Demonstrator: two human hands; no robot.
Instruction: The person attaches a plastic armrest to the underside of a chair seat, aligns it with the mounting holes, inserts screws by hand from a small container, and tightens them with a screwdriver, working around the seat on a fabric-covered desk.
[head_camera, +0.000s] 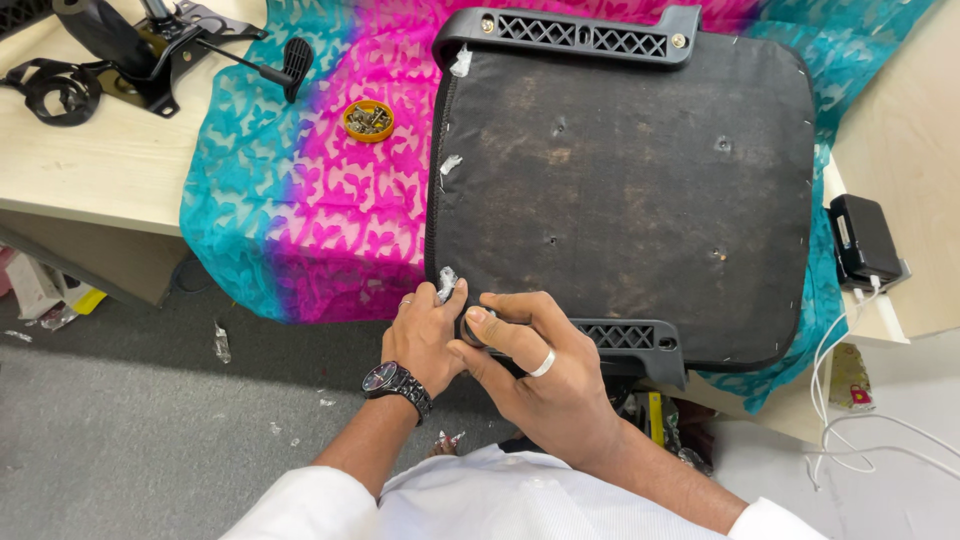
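Seat base (620, 190), dark and turned upside down, is laid on a pink and turquoise cloth (310, 190) that is spread over a light wooden table (90, 160); a black plastic bracket (585, 35) is seen on its far edge and a second bracket (625, 340) on its near edge. The left hand (425, 335) is placed at the near left corner of the seat base, with the fingers curled against the edge beside a scrap of clear wrapping (446, 283); a wristwatch (398, 385) is worn on this arm. The right hand (535, 370) is pressed against the left one; its thumb and fingers are closed around a small round part, which cannot be identified. A small orange dish of screws (368, 120) is standing on the cloth, well apart from the hands; a black metal mechanism (130, 50) is lying at the far left of the table.
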